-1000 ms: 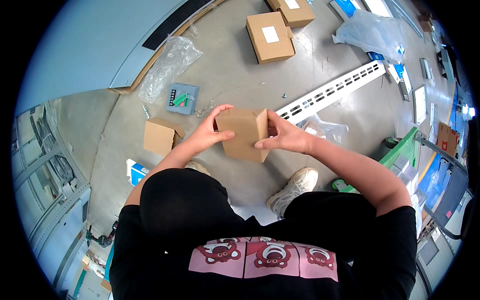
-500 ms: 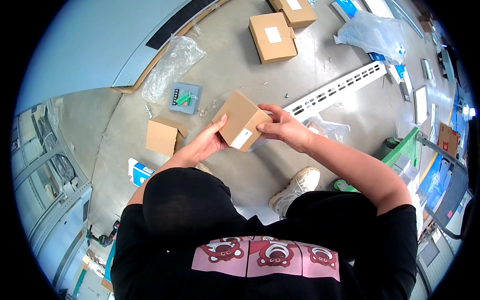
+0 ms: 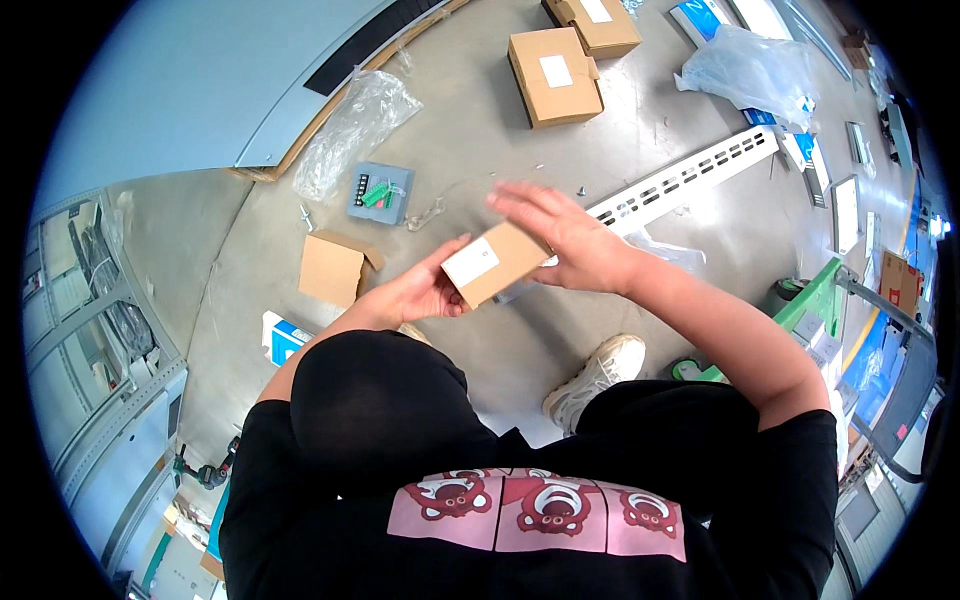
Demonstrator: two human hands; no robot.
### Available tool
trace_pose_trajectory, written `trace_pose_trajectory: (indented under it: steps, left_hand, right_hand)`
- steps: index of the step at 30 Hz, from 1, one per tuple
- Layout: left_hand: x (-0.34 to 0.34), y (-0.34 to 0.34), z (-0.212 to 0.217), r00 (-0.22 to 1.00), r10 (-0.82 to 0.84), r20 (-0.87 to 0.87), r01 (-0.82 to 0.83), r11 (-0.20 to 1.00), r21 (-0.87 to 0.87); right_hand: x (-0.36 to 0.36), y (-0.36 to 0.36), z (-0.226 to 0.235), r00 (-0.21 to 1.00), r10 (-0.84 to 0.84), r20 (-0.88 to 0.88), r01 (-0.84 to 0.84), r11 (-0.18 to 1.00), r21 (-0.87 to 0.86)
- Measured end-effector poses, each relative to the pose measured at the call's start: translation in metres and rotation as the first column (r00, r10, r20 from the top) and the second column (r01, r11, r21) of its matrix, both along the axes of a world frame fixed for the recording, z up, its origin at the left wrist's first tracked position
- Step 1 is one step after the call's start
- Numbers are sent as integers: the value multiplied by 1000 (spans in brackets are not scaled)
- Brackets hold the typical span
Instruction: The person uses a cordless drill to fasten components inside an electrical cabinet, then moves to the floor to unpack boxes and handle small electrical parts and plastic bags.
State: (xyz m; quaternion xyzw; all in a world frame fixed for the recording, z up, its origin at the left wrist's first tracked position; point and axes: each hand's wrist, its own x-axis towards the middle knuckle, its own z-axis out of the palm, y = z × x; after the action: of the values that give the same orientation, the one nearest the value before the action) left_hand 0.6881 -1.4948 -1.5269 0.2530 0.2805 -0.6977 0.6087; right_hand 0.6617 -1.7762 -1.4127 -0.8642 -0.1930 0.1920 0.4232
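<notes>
A small brown cardboard box (image 3: 512,258) with a white rectangular label on one face is held tilted in the air above the smooth grey floor (image 3: 470,150), in front of the person's knees. The bare left hand (image 3: 432,285) grips its left end, partly closed, with the thumb along the upper edge and the fingers curled beneath. The bare right hand (image 3: 572,240) is at the opposite end, opened wide, its fingers straightened and raised past the box's far edge. Whether its palm or thumb touches the cardboard is hard to tell, since the hand covers that side and is slightly blurred.

Along the floor's upper left edge, below a pale blue metal panel (image 3: 200,100), lies crumpled clear plastic wrapping (image 3: 350,140). Near it sits a square grey plastic unit with green connectors (image 3: 381,193), and farther left a small silver bolt (image 3: 306,219). An open brown cardboard carton (image 3: 328,268) rests beyond the left forearm. Toward the floor's far edge, two larger brown cardboard boxes with white labels (image 3: 556,85) stand close together. A long white slotted metal rail (image 3: 690,180) runs aslant from near the right hand toward the floor's right edge, its far end near a milky plastic bag (image 3: 750,65).
</notes>
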Motion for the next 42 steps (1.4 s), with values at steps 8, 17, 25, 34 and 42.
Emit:
trace_pose_trajectory:
  steps: [8, 17, 25, 34, 42]
  left_hand:
    - [17, -13, 53, 802, -17, 597, 41, 999, -27]
    - [15, -4, 49, 700, 72, 710, -151, 987, 49]
    - [5, 11, 39, 644, -81, 761, -62, 986, 157]
    - [2, 23, 48, 557, -251, 791, 108, 967, 231]
    - [-16, 65, 9, 567, -189, 802, -166, 927, 336]
  right_hand:
    - [0, -2, -13, 775, -363, -517, 490, 862, 129]
    - [-7, 7, -11, 596, -135, -791, 612, 714, 340]
    - [-19, 7, -33, 770, -247, -589, 401, 905, 145]
    - [-39, 29, -43, 770, -228, -596, 363, 925, 116]
    - [-37, 86, -51, 710, -365, -602, 470, 883, 18]
